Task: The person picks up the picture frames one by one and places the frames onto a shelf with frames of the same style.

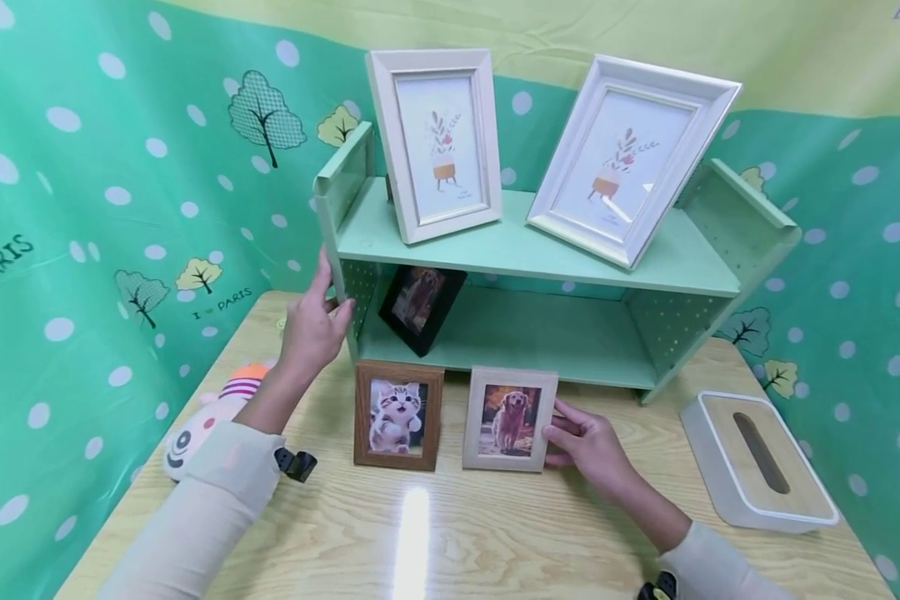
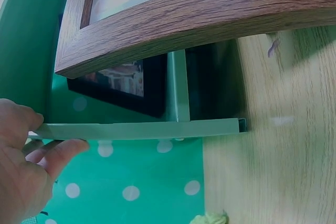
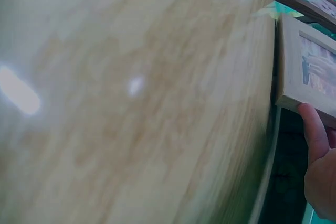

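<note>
My left hand (image 1: 315, 329) grips the left side panel of a green two-level shelf (image 1: 547, 333), thumb and fingers on either side of its edge. In the left wrist view that hand (image 2: 26, 166) is at the panel's edge. A pale wood picture frame (image 1: 510, 377) with a dog photo stands upright before the shelf. My right hand (image 1: 585, 446) holds this frame by its right edge, the thumb at the front. Left of it stands a brown wood picture frame (image 1: 397, 460) with a kitten photo. A black picture frame (image 1: 423, 308) leans tilted inside the lower level.
Two white picture frames, the left one (image 1: 441, 150) nearly upright and the right one (image 1: 633, 158) tilted, stand on the shelf top. A tissue box (image 1: 757, 458) is at the right of the wood table (image 1: 495, 533). A plush toy (image 1: 210, 425) lies behind my left forearm. Green patterned cloth hangs behind.
</note>
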The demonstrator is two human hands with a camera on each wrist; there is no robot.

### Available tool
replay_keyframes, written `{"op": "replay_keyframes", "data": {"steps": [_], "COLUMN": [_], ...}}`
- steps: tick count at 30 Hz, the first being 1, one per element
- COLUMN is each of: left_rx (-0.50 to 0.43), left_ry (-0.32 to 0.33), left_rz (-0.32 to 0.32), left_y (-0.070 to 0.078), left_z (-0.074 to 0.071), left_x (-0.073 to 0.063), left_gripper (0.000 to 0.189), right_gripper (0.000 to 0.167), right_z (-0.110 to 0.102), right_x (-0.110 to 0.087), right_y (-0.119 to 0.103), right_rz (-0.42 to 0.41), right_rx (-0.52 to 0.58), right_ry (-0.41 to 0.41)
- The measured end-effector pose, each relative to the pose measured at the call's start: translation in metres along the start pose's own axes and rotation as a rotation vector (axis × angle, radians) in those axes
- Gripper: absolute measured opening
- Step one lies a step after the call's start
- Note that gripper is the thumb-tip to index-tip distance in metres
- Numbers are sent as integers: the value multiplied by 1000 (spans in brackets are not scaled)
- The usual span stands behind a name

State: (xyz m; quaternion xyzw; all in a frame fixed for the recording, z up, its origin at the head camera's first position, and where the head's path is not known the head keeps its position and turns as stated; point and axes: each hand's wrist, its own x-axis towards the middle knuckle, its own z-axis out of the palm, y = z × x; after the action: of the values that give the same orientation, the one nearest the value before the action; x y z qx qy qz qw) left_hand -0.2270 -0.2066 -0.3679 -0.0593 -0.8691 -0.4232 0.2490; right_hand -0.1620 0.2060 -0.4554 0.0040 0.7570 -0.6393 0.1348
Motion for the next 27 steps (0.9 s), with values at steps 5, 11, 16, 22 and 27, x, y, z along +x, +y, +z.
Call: {"op": "replay_keyframes", "data": {"steps": [5, 11, 16, 22, 27], "left_rx": [6, 2, 5, 2, 9], "left_ry": [3, 4, -1, -6, -9], "left_rz": [13, 9, 5, -7, -12], "left_y": [1, 0, 0, 2, 3], "left_z": [0, 1, 2, 1, 0], "left_x": [1, 0, 0, 0, 0], "left_gripper": [88, 89, 89, 91, 89], "right_gripper": [63, 65, 64, 63, 62], "right_z": [-3, -6, -9, -11, -10], "right_x": [0, -2, -3, -2, -2], "right_y": [-4, -7, -10, -15, -20], "right_rz": [-19, -53, -60, -46, -38], "right_rx": [19, 45, 51, 54, 50], "right_ry": [6, 12, 27, 36, 42]}}
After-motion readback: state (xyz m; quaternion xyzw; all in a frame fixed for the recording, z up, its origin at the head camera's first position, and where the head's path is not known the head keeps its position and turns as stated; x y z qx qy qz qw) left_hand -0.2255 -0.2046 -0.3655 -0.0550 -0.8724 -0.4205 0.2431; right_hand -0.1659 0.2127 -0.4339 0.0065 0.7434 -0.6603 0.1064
